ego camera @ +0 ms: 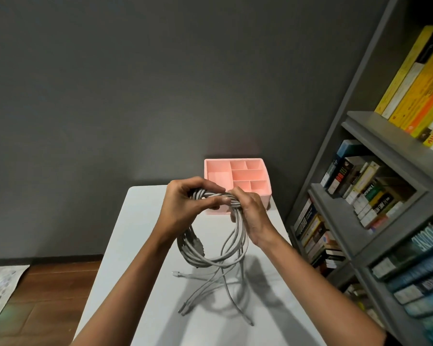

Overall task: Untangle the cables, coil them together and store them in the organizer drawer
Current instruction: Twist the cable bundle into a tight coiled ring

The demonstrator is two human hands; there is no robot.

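I held the grey cables [210, 255] up over the white table [140, 245], gathered into one round bundle of several loops that hung from my hands. My left hand [188, 203] gripped the top of the bundle, fingers curled over it and the thumb pressed under it. My right hand [250, 213] was right beside it, fingers wrapped round the strands where the loops ran down on the right side. The two hands nearly touched at the top of the coil.

By my reckoning, the untangling was mostly done: the strands ran side by side in the loop rather than in knots, though a few crossed near the bottom. The coiling was only partly done. Several loose tails [225, 290] dropped out of the coil and trailed onto the table toward me, ending in plugs [183, 309], and one more connector [175, 272] lay off to the left, just under the loop. Those tails had yet to be wound in.

Storing had not begun. The pink organizer [264, 198] sat at the far end of the table, just behind my hands, its divided compartments open to the top, and I could see no cable in the ones in view; my hands hid its near left corner. To my right stood a grey bookshelf [360, 126] full of books.
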